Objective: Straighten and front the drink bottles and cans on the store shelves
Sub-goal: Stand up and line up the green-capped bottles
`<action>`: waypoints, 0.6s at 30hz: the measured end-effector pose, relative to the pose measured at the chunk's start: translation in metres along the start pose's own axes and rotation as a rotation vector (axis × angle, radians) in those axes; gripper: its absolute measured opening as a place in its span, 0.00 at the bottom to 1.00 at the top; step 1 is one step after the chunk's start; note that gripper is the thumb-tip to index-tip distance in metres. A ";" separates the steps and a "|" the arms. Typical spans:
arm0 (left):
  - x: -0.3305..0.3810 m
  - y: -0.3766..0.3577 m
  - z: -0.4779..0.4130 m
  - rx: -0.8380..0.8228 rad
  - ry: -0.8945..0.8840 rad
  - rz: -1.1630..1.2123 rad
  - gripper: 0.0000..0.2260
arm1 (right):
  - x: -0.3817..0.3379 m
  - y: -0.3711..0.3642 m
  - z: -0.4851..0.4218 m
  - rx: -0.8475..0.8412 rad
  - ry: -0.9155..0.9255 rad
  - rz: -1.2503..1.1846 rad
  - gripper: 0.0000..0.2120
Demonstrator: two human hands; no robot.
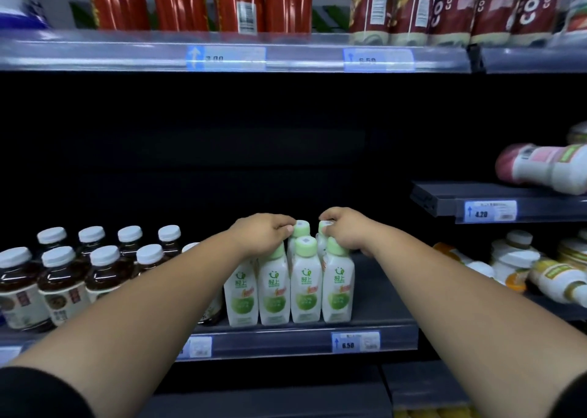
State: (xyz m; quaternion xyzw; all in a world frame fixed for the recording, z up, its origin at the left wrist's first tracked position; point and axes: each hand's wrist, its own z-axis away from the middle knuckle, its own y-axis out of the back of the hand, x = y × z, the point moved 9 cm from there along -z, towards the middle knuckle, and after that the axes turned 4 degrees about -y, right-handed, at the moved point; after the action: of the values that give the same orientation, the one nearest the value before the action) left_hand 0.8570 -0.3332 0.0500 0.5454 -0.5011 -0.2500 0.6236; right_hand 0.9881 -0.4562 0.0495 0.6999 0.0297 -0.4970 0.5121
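Together, left hand point(263, 234) and right hand point(347, 230) grip green-capped bottles point(305, 279) on shelf point(382, 293).

A blue-and-white price tag reading 6.50 point(355, 342) sits low in the middle. Left of it is a second white tag point(198, 347), partly hidden. Up and to its right is a tag reading 4.20 point(490, 210). High above it runs a clear plastic strip point(95, 52) carrying two blurred tags point(225, 58). A black back panel point(222, 150) fills the space between.
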 end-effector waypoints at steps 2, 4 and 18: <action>-0.003 -0.001 0.000 0.001 0.002 -0.003 0.18 | -0.004 0.001 0.003 -0.024 0.017 0.061 0.14; -0.001 -0.001 -0.001 -0.003 -0.012 0.010 0.17 | -0.002 0.002 0.005 -0.046 0.009 0.067 0.14; 0.041 -0.017 -0.002 -0.132 -0.204 0.003 0.18 | -0.001 -0.025 0.009 -0.094 0.019 -0.025 0.22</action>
State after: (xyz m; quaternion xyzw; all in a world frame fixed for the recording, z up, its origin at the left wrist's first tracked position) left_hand 0.8779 -0.3724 0.0485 0.4741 -0.5451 -0.3358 0.6044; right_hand 0.9678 -0.4510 0.0336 0.6794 0.0665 -0.4945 0.5380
